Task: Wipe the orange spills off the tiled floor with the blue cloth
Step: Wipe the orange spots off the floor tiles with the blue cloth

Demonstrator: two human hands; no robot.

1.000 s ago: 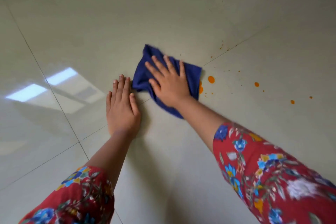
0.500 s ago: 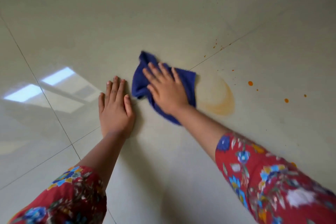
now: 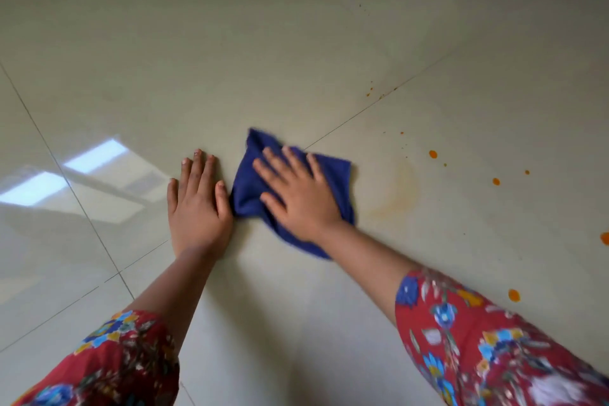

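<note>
A crumpled dark-blue fabric cloth (image 3: 246, 188) lies spread on the glossy beige tiled floor (image 3: 296, 43). Just right of the cloth is a faint orange smear (image 3: 398, 194). Farther right, small round orange drops (image 3: 432, 153) lie scattered.

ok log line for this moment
right hand flat on blue cloth | left hand flat on tiled floor | faint orange smear beside cloth | orange drops unwiped

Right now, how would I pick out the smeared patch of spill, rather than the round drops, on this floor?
Start at the blue cloth pressed flat under the right hand. Just right of the cloth's edge lies the smear. Unlike the crisp orange drops farther right, it is a pale, curved, streaky film.
</note>
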